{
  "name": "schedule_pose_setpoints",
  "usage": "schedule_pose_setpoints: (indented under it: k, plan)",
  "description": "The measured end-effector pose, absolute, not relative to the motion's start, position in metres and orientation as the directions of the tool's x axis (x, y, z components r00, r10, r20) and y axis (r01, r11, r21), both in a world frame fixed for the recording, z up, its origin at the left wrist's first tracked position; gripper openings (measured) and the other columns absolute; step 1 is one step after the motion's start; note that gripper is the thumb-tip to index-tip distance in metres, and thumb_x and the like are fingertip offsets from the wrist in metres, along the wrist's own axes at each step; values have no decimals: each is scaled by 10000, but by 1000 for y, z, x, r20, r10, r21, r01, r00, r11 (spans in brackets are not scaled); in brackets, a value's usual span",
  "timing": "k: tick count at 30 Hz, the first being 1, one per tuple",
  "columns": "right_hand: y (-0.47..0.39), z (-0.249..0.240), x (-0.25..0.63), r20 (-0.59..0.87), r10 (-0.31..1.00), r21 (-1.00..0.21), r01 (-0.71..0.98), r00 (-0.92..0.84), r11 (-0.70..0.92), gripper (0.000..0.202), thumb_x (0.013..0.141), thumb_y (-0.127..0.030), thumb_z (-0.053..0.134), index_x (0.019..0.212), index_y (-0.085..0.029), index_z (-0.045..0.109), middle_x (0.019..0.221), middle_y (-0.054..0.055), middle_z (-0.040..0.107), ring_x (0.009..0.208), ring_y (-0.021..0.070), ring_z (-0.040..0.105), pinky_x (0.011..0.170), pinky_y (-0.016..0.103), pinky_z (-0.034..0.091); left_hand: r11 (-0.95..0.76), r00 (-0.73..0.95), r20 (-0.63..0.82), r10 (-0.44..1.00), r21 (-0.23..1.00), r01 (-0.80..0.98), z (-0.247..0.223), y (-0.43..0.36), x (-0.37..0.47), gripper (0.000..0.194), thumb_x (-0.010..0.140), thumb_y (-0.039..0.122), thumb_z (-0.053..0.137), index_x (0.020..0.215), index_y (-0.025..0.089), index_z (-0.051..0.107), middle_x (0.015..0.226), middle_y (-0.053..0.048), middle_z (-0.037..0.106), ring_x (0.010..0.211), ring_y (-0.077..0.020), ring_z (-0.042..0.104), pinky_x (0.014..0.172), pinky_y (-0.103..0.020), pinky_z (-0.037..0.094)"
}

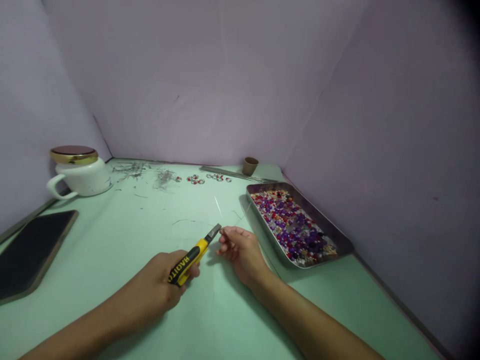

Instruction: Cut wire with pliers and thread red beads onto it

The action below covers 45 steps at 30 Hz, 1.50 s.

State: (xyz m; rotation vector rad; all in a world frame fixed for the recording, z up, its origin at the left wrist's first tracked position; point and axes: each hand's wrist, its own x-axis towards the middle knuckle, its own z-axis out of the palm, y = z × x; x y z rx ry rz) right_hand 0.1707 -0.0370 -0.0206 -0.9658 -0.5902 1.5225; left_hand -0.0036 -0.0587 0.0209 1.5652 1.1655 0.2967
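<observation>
My left hand is wrapped round a pair of pliers with yellow and black handles, its metal jaws pointing up and to the right. At the tip of those jaws, my right hand pinches with thumb and forefinger. Whatever sits between the fingertips and the jaws is too small to make out. To the right of my right hand lies a metal tray full of purple, red, clear and gold beads.
At the left stand a white mug with a gold-rimmed lid and a dark phone or tablet. Along the back lie wire scraps, small red-and-clear beaded pieces, long thin wires and a brown cup. Walls enclose the table.
</observation>
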Motion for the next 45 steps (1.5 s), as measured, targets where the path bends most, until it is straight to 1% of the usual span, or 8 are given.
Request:
schedule_pose_setpoints:
  k: [11,17,24,29,33,39,43,45]
  plan:
    - [-37,-24,170,-249,965,-815,-556,84,-162,209,545,-246,731,587,-111,578,501,-23,543,386,51,459,425,202,480,22,450,-342,825,815,579,26,-57,-9,390,465,121,366,818,190,516,763,-5,544,722,-189,507,620,-275,368]
    - [-37,-22,171,-260,959,-796,-586,109,-149,222,529,-239,732,579,-123,549,481,-39,521,376,46,432,431,211,485,5,423,-338,840,786,618,28,-48,-15,332,474,113,369,766,190,507,671,14,500,630,-158,467,542,-248,325]
    - [-37,-22,172,-249,962,-800,-584,109,-141,216,533,-236,728,563,-130,543,469,-46,507,376,40,417,445,214,491,124,472,-415,778,838,531,33,-41,-19,312,449,118,367,721,185,505,642,22,462,609,-139,430,500,-233,272]
    - [-37,-23,174,-237,971,-824,-537,32,-184,231,549,-282,732,635,-117,595,536,-14,564,415,64,473,440,226,495,90,479,-422,769,815,573,36,-44,-18,312,449,115,369,723,189,497,618,38,443,575,-120,385,494,-220,267]
    - [-37,-24,172,-240,969,-844,-505,53,-181,255,547,-297,743,632,-99,607,512,-6,567,393,58,464,430,212,483,89,476,-423,771,812,577,37,-45,-19,316,448,112,374,730,187,497,622,35,448,588,-123,393,499,-219,268]
    - [-35,-23,172,-259,961,-823,-543,101,-165,232,568,-282,733,614,-103,592,494,-14,556,379,52,444,416,206,476,207,374,-464,803,805,557,32,-41,-24,407,436,127,371,809,190,521,618,47,384,497,-93,282,451,-228,190]
    - [-36,-23,172,-250,963,-826,-540,100,-158,229,565,-275,734,609,-108,585,488,-16,554,380,54,447,417,206,476,159,395,-407,824,835,528,34,-40,-24,309,458,125,380,733,190,506,644,31,432,570,-122,380,493,-238,246]
    - [-37,-23,172,-245,964,-829,-538,104,-153,233,559,-280,734,601,-110,581,479,-20,549,376,53,442,417,206,474,132,401,-401,824,824,552,36,-39,-24,260,475,125,386,703,188,496,619,32,431,578,-128,391,498,-241,252]
